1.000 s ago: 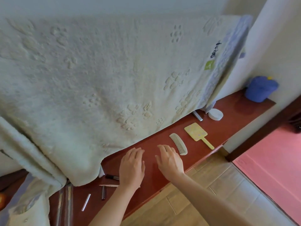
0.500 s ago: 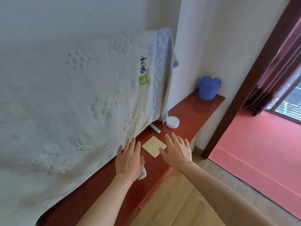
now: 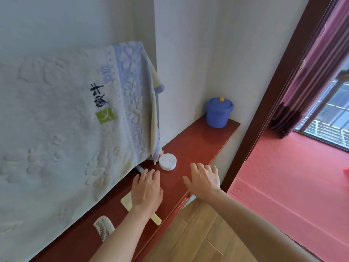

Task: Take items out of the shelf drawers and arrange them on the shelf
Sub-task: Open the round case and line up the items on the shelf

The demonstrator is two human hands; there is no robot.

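Hands: the left hand (image 3: 147,190) and the right hand (image 3: 204,183) are both palm down, fingers straight and fanned, and hold nothing. I cannot tell whether they rest on the wood or hover just above it.
Comb (image 3: 103,228): lies on the shelf beside the left forearm. It is pale plastic, so likely light, with thin teeth that could bend. Best pinched along its solid spine.
Hand mirror (image 3: 127,201): a flat yellow paddle partly under the left hand, its handle pointing to the shelf's front edge. Likely stiff, and breakable if it carries glass. Take it by the handle, since lying flat it gives the fingers little to get under.
Shelf (image 3: 198,140): a glossy red board along the wall. It looks slick, so small items may slide when nudged.
Silver tube (image 3: 140,169): just beyond the left fingertips, half hidden under the towel's hem. Probably light and apt to roll.
White round tin (image 3: 167,161): sits near the tube, touching the towel's corner. It is smooth and low, so grip across its rim from above.
Towel (image 3: 66,129): soft and hanging against the wall. It could snag on anything drawn from under it.
Blue pot (image 3: 219,112): stands lidded at the shelf's far end, well apart from both hands.
Drawers: none shows in this view.
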